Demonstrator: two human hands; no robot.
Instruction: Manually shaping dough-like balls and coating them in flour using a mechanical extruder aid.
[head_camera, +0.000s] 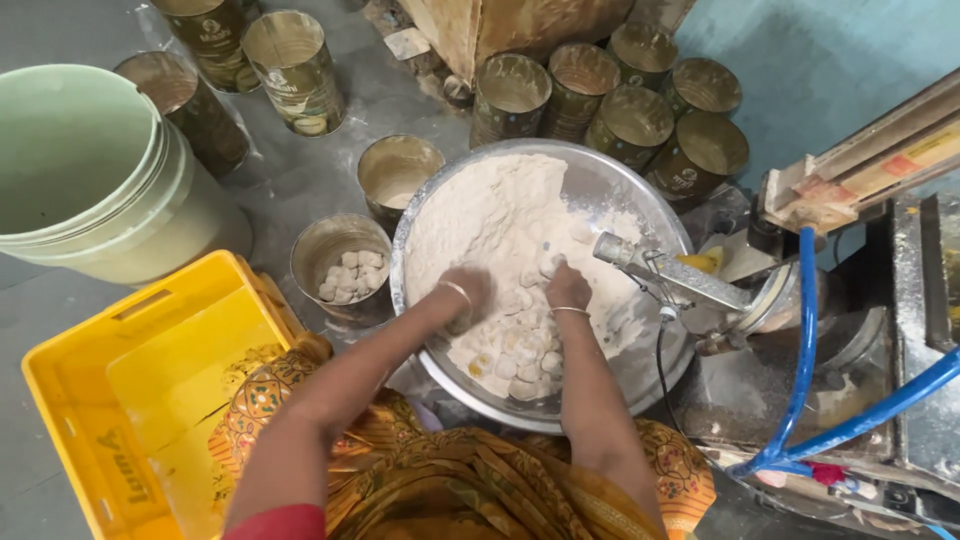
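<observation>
Grey concrete floor spreads around me, crowded with open tins and a pale green bucket (85, 170) at my left. Both my hands are down in the wide steel basin (650, 215), which is heaped with white flour (490, 215) and small pale dough pieces (520, 350). My left hand (468, 288) is curled and half buried in the flour, fingers bent in around what seems to be a few pieces, though I cannot tell how many. My right hand (567, 287) rests on the pile, fingers tucked under and dusted white; whether they grip anything I cannot tell. One tin (345, 265) just beside the basin's left rim already holds some pieces, and a yellow crate (130, 400) sits by my knee.

The risks, as I judge them: soft pieces could squash or stick together if I close my fingers too hard, and flour could spill over the rim. The metal spout (665, 270) of the machine reaches over the basin close to my right hand, so a careless lift could knock my knuckles against it.
</observation>
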